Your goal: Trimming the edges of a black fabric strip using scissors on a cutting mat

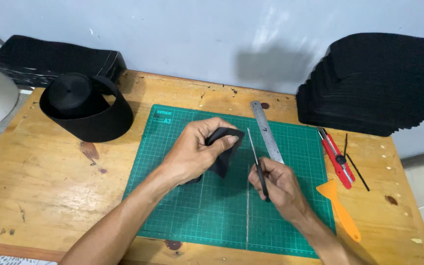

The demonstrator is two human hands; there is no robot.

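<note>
My left hand (pixel 197 149) grips a folded piece of black fabric (pixel 225 154) above the green cutting mat (pixel 187 206). My right hand (pixel 276 181) is closed around the black handle of a thin pointed tool (pixel 253 147). Its metal tip points up towards the fabric's right edge and stands just apart from it. A steel ruler (pixel 267 131) lies on the mat right behind my right hand.
A roll of wide black band (pixel 87 108) sits at the back left of the wooden table (pixel 45 176). A stack of black pieces (pixel 374 83) fills the back right. A red utility knife (pixel 336 157) and an orange scraper (pixel 342 208) lie right of the mat.
</note>
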